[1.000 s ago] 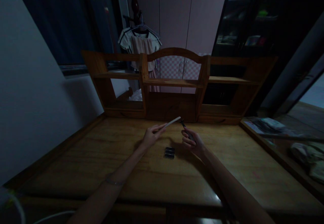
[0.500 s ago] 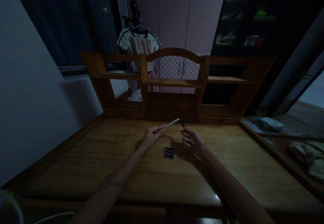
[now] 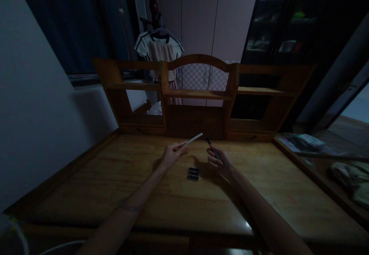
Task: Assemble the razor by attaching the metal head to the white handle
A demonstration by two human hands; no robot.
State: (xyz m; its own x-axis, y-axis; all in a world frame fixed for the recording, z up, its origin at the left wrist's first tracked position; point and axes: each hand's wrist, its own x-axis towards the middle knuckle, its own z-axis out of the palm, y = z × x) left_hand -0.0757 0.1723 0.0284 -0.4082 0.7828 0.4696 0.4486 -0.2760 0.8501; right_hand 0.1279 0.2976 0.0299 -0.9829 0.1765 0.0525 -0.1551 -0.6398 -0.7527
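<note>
My left hand [image 3: 171, 155] is closed on one end of a slim white stick [image 3: 195, 138], which slants up to the right. What kind of stick it is I cannot tell. My right hand [image 3: 218, 162] wraps round the handle of a dark razor [image 3: 215, 153], its small crosswise head pointing up and to the left. The stick's free tip and the razor's head are close together, with a narrow gap between them. Below and between my hands, a small row of black pieces [image 3: 193, 174] lies on the wooden desk [image 3: 138, 193]; they are too dark to name.
A wooden shelf unit [image 3: 198, 93] stands along the desk's back edge. On the left is a wall [image 3: 57, 139]. Beyond the right edge lie a plastic-wrapped item [image 3: 309, 141] and crumpled cloth [image 3: 350, 178]. A white cable [image 3: 62, 244] shows at lower left.
The white stick's tip has drawn slightly left and up, away from the razor's head. My right hand stays nearly still, and the black pieces have not moved.
</note>
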